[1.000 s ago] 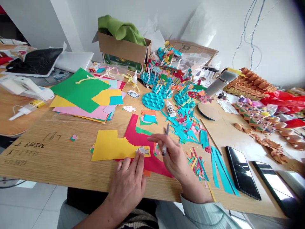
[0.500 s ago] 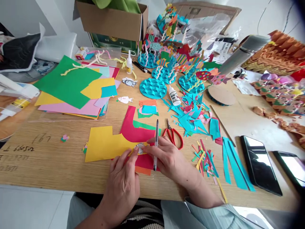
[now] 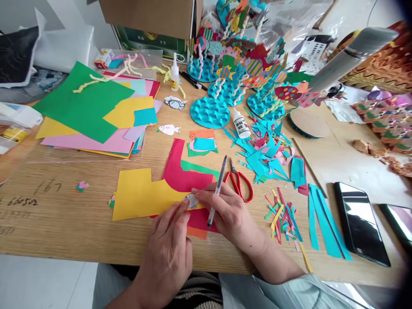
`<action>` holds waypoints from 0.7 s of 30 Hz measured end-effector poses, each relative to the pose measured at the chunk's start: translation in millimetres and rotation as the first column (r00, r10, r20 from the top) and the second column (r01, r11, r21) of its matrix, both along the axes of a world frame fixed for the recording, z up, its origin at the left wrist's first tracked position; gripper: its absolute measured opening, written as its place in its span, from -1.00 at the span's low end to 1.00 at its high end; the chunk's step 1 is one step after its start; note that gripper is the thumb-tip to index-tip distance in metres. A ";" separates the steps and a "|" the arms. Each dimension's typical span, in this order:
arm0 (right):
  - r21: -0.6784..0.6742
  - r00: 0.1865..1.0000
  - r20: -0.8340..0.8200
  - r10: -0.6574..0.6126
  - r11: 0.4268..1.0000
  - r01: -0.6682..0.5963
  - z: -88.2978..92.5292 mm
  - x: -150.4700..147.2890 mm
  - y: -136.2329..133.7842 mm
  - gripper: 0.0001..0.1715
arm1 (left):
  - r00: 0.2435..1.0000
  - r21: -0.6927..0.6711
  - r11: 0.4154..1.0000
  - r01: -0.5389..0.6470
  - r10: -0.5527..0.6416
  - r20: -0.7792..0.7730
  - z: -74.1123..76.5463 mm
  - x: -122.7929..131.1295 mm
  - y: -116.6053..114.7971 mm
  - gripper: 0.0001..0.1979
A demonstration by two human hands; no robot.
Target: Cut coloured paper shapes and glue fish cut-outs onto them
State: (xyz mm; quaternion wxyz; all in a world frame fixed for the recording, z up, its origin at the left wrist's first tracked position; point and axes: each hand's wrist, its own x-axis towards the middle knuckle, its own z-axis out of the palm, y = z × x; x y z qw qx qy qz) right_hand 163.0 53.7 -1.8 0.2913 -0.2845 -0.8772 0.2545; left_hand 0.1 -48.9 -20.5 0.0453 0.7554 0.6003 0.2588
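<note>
Hands now closer at the small paper fish [image 3: 191, 201], partly hidden | left hand [image 3: 165, 244] open on yellow paper [image 3: 141, 199] | right hand [image 3: 230, 214] grips pen [image 3: 216, 193]

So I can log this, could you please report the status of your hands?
Left hand on small paper fish, lying on yellow paper. Right hand holding pen, beside the fish. Scissors right of that hand, not blocking.

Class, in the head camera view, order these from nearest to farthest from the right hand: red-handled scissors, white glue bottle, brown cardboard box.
From the pen-holding right hand:
1. Red-handled scissors: just beyond the hand, on the table.
2. White glue bottle: farther up the table, among teal paper scraps.
3. Brown cardboard box: at the table's far edge.
</note>
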 end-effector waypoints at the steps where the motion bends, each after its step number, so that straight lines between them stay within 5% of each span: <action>1: -0.009 1.000 -0.018 -0.009 1.000 0.009 -1.3 -1.0 0.2 -0.54 | 1.000 0.003 1.000 0.000 0.000 0.001 0.5 0.2 0.3 -0.58; 21: 0.012 1.000 -0.029 0.005 1.000 -0.005 -6.2 -2.6 6.0 -0.68 | 1.000 -0.024 1.000 0.003 -0.003 0.004 5.2 -0.3 3.0 -0.56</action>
